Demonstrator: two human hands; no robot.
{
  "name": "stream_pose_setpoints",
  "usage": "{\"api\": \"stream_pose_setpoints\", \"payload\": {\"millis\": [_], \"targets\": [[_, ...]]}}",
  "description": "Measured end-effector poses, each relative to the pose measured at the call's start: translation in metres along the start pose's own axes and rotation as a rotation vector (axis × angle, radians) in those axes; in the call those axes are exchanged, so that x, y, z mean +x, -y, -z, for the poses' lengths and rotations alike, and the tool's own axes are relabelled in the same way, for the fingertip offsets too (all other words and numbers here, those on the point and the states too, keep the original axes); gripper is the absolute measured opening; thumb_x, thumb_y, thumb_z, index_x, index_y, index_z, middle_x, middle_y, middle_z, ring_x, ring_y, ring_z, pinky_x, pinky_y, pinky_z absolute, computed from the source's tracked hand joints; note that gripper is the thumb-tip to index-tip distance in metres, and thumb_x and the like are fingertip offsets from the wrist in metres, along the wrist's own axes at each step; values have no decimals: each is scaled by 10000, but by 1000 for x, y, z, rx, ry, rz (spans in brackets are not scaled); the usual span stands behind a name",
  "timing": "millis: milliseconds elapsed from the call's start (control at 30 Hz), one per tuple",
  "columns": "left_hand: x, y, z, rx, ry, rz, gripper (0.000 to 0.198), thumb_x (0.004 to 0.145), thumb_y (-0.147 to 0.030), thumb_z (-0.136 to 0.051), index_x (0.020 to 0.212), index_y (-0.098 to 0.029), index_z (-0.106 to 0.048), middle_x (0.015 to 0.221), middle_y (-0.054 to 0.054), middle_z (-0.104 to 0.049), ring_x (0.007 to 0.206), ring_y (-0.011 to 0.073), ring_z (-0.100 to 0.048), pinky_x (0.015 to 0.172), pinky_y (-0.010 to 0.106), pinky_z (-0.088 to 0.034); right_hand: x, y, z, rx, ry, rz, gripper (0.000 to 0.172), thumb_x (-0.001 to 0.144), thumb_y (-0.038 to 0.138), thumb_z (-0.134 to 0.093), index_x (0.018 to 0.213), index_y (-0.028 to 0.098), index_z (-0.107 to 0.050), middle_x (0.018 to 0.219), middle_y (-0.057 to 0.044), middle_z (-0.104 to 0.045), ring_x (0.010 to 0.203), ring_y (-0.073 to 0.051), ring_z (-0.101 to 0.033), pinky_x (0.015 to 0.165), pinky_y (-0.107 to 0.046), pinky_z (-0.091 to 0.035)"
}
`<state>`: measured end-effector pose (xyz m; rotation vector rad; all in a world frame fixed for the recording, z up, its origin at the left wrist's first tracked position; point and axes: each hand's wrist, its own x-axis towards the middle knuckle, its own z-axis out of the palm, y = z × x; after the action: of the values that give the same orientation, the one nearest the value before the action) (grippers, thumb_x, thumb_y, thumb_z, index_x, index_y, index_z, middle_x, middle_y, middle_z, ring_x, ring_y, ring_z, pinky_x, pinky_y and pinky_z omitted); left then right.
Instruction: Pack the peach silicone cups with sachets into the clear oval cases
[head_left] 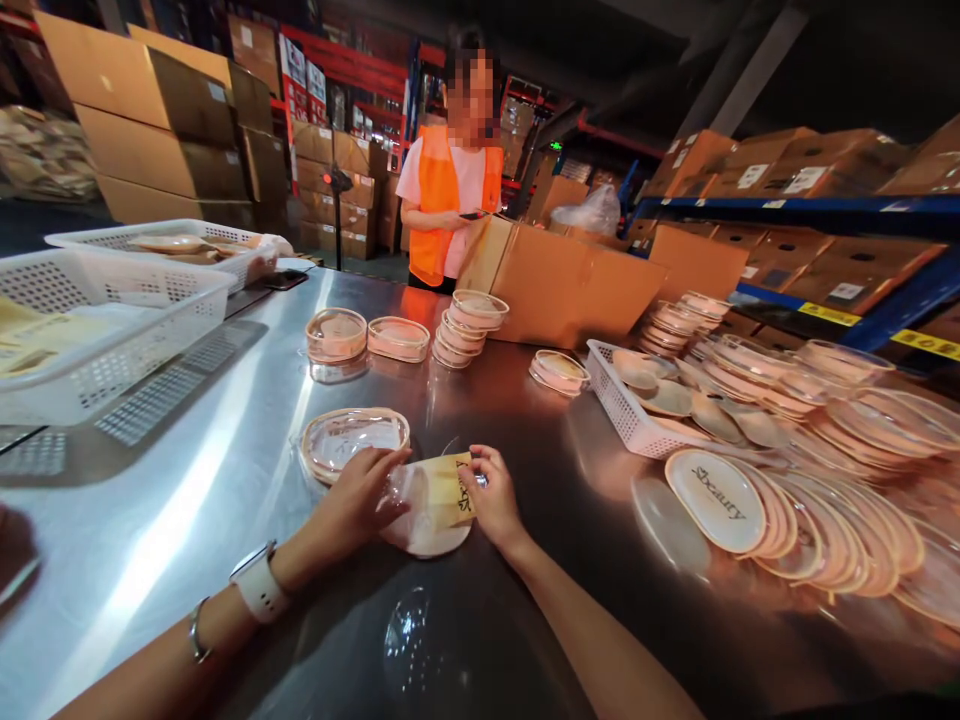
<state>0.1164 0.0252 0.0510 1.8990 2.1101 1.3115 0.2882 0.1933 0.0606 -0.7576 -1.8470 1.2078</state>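
Observation:
In front of me a pale oval piece (431, 540), seemingly a flat pouch, lies with a yellow printed card (448, 485) across it. My left hand (358, 508), with a white watch on the wrist, grips the oval piece by its left side, thumb and fingers along the edge. The right edge of the yellow card is pinched between the fingertips of my right hand (491, 495). Just beyond my left hand rests a clear oval case with a cream rim (322, 450). What lies under my left fingers is partly hidden.
White perforated baskets (150, 310) stand left, a phone (286, 280) near them. Small clear cases (337, 335) and a stack (465, 325) sit ahead. A carton (570, 285) is beyond, by a person in an orange vest (439, 200). Many oval cases (716, 500) fan out right.

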Motion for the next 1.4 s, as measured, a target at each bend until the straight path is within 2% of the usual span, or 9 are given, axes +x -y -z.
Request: {"api": "stream_pose_setpoints", "payload": {"millis": [200,367,567,633,800,900,1000,1200,1400], "targets": [[2,6,-1,123,-93,-91,562,814,-210,-733,1349,-241,-561,1198,104,-675,1105,277,-645,962,463,-560,5,-1,6,150,-153,-72,360,739,553,-692,761,198,-640,718,-30,-686,671,-195,-646,621,-308,-533],[-1,-10,18,26,-85,-86,559,861,-361,-726,1375,-248,-536,1255,103,-662,1134,280,-649,970,454,-558,9,-6,6,254,-144,-121,421,722,490,-697,1007,224,-536,804,-11,-735,682,-188,-703,599,-293,-569],[-31,-87,18,-447,684,-319,690,710,-531,-829,1295,-233,-618,1087,65,-726,905,229,-698,815,310,-576,8,-11,1,308,-72,-158,437,689,411,-717,1039,230,-528,782,7,-729,688,-186,-705,610,-283,-559],[-36,-97,10,-453,838,-347,658,698,-497,-848,1264,-224,-655,1068,78,-730,887,249,-700,776,305,-565,8,-12,0,317,-54,-163,447,688,406,-708,1053,226,-523,783,6,-728,684,-184,-701,617,-285,-557],[-21,-70,15,-264,628,-67,826,656,-506,-879,1368,-218,-574,1237,116,-681,1068,306,-665,926,379,-521,9,-11,1,305,-88,-86,469,725,376,-645,1143,230,-492,829,4,-714,711,-172,-683,635,-279,-540],[-12,-58,26,-187,666,-16,851,604,-544,-894,1333,-221,-597,1237,125,-688,1084,322,-665,909,400,-521,8,-10,-1,268,-102,-42,383,739,371,-620,1081,222,-532,871,-16,-694,751,-176,-672,646,-285,-539],[-8,-57,32,-120,674,22,750,643,-456,-890,1310,-245,-619,1200,91,-708,1040,295,-678,879,376,-522,6,-9,-2,256,-95,-30,341,738,358,-629,1040,213,-565,874,-25,-685,773,-179,-665,671,-291,-539],[-5,-44,26,-92,442,92,706,716,-331,-832,1355,-175,-577,1014,71,-735,840,216,-675,754,318,-512,6,-9,-2,202,-150,18,358,747,393,-598,1057,213,-591,888,-33,-675,772,-186,-642,671,-297,-526],[0,-29,21,-125,249,96,323,890,-319,-615,1168,-176,-696,868,55,-759,708,183,-658,683,297,-476,7,-11,-2,158,-128,14,215,753,392,-570,839,209,-644,714,2,-612,644,-160,-541,586,-262,-444]]}}
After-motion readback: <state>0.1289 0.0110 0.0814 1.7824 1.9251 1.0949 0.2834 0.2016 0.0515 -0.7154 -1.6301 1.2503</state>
